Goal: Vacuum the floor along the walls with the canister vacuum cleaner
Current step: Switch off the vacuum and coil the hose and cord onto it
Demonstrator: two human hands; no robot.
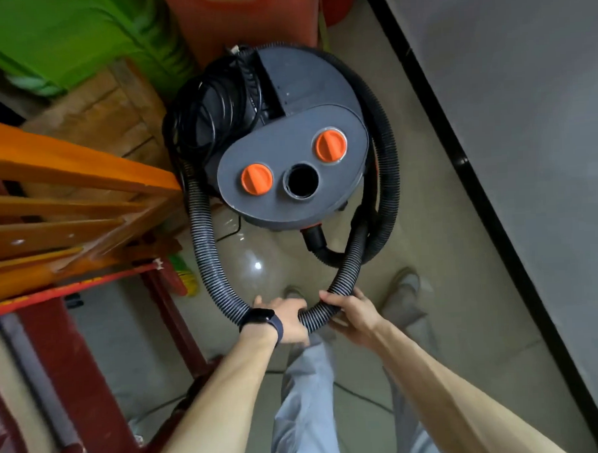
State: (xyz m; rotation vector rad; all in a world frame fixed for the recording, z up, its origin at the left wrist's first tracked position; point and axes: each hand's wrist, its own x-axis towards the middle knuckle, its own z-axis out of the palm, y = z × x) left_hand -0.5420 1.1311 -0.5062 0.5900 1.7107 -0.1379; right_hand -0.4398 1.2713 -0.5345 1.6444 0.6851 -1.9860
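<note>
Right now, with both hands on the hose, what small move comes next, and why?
Probably lift the held bend and draw it toward you to start unwinding. The left hand and right hand both grip the hose, which loops around the canister, and the cord lies coiled on top, so the vacuum looks packed away.

Both hands grip the ribbed black hose [221,284] at the bottom of its loop: left hand [288,321], right hand [354,314]. The grey canister vacuum [297,134] stands on the tiled floor [464,287] beside a wall [525,113]
</note>
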